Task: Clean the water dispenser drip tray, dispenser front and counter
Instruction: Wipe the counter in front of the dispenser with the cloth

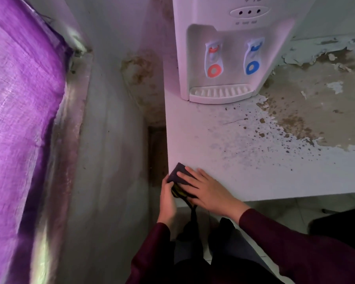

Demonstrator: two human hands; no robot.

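A white water dispenser (230, 27) stands at the back of the white counter (244, 160), with a red tap (213, 58), a blue tap (253, 56) and a ribbed white drip tray (220, 93) at its foot. A dark folded cloth (177, 174) lies on the counter's near left corner. My right hand (205, 189) presses flat on top of it. My left hand (168, 198) grips the cloth's edge from the side, below the counter's rim. A dark strap hangs down from the cloth.
The counter's paint is peeled and speckled brown at the right (307, 111). A stained wall (115, 119) and a narrow gap run along the counter's left edge. A purple curtain (19, 119) hangs at the far left. Tiled floor lies below the counter's front edge.
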